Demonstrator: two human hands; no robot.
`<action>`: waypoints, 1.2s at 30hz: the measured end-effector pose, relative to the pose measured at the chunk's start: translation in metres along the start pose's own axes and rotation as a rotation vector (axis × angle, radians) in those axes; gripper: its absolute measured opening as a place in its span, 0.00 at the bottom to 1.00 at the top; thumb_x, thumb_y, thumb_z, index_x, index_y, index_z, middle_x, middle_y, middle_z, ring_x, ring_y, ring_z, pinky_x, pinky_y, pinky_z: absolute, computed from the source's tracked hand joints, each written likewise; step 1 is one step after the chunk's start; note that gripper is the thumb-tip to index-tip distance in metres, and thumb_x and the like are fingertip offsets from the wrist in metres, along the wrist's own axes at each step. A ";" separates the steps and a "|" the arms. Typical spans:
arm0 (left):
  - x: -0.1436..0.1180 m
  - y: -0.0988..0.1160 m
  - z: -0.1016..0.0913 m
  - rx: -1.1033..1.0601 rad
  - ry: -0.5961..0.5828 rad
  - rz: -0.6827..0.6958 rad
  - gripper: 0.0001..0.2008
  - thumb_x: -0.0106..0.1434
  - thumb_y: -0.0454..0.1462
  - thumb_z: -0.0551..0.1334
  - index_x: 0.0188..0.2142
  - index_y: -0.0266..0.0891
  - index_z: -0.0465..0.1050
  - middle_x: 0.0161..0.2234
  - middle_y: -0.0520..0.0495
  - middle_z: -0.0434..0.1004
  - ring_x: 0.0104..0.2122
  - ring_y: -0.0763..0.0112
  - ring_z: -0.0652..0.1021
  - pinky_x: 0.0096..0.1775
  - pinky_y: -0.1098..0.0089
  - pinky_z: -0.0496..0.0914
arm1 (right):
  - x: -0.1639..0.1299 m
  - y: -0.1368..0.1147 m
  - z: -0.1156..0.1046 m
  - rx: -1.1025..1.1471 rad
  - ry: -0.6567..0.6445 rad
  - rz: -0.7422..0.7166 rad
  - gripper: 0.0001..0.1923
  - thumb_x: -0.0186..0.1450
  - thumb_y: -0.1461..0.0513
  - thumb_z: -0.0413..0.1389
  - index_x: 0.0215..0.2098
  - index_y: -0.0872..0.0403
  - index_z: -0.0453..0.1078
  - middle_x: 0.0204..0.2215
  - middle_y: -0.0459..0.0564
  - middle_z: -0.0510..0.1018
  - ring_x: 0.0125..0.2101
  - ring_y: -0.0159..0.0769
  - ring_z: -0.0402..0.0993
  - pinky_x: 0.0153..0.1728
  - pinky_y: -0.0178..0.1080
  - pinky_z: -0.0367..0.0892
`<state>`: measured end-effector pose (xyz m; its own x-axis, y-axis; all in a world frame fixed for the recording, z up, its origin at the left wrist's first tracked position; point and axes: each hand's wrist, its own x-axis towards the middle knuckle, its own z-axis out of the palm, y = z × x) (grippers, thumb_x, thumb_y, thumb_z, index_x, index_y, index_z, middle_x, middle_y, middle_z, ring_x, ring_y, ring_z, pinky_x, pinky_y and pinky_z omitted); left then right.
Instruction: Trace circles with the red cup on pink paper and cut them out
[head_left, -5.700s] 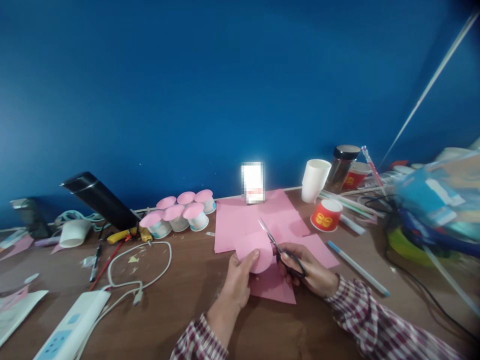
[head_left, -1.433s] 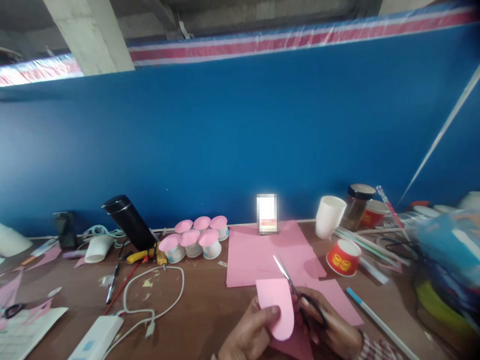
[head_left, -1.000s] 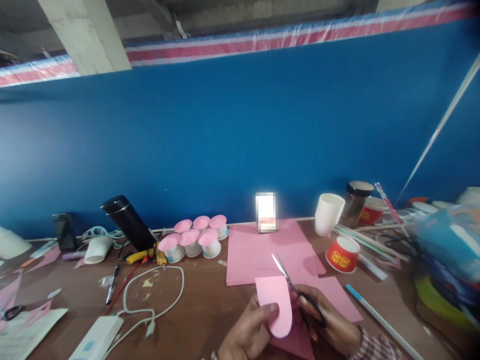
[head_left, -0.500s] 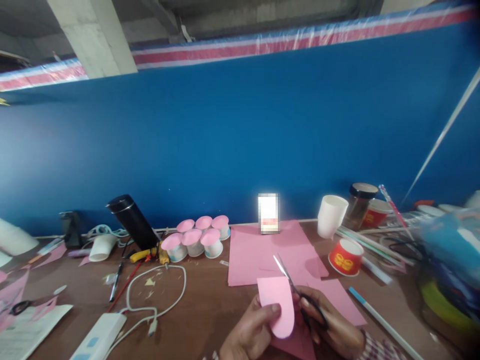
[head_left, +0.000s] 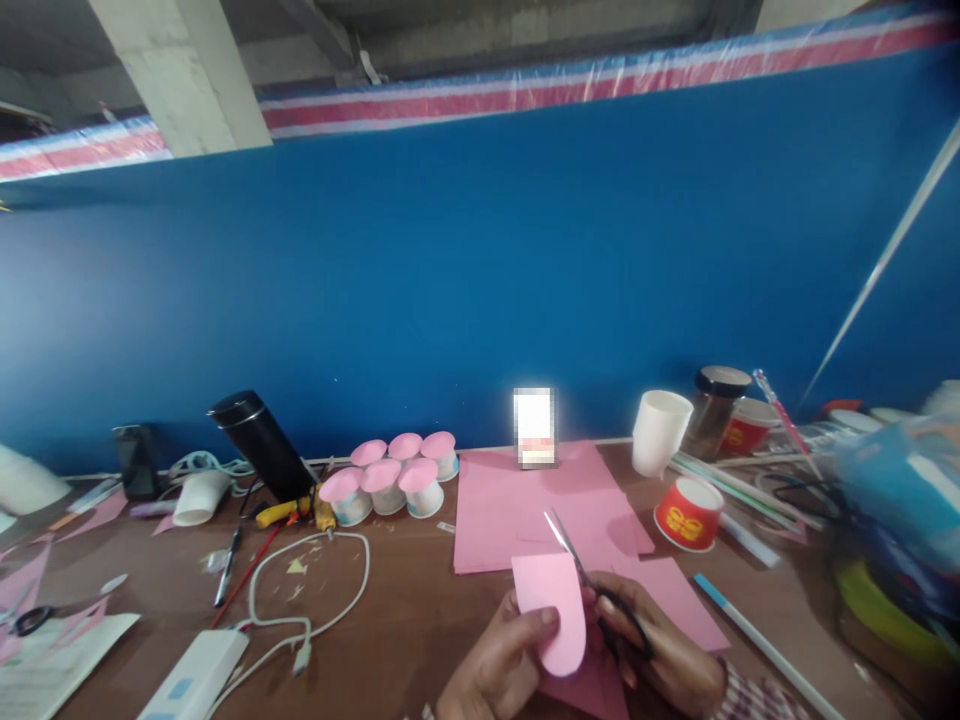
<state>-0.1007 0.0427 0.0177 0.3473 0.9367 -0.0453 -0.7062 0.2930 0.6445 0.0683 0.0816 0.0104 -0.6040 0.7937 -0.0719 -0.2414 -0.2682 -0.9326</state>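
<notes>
Between its thumb and fingers my left hand (head_left: 499, 650) pinches a pink paper piece (head_left: 553, 620), straight along the top and rounded at the bottom. My right hand (head_left: 667, 630) grips black-handled scissors (head_left: 622, 610). Their slim metal blades point up and left, slightly apart, against the piece's right edge. Behind both hands lie large pink paper sheets (head_left: 495, 520), and a smaller pink sheet (head_left: 686, 600) sits right of the scissors. More pink paper shows below the hands, partly covered by them.
Several small cups with pink tops (head_left: 382, 475) stand at the back left, near a black cylinder (head_left: 259, 440). A white cable (head_left: 307, 625) and power strip (head_left: 199, 680) lie left. On the right are a white cup (head_left: 660, 430), a red bowl (head_left: 688, 515) and a blue-white strip (head_left: 765, 645).
The whole view has shifted very slightly. Both hands keep the same hold on the paper and scissors, with no clear movement between them.
</notes>
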 end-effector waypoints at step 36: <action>0.002 0.000 0.001 0.013 -0.050 -0.003 0.16 0.55 0.35 0.62 0.42 0.29 0.74 0.38 0.34 0.78 0.42 0.53 0.76 0.48 0.56 0.63 | 0.001 0.008 -0.006 0.003 -0.035 -0.022 0.20 0.62 0.53 0.54 0.47 0.56 0.68 0.23 0.43 0.67 0.16 0.20 0.60 0.13 0.23 0.56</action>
<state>-0.0998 0.0447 0.0184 0.3802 0.9249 -0.0089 -0.6975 0.2930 0.6540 0.0704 0.0834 0.0005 -0.6246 0.7800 -0.0387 -0.2575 -0.2525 -0.9327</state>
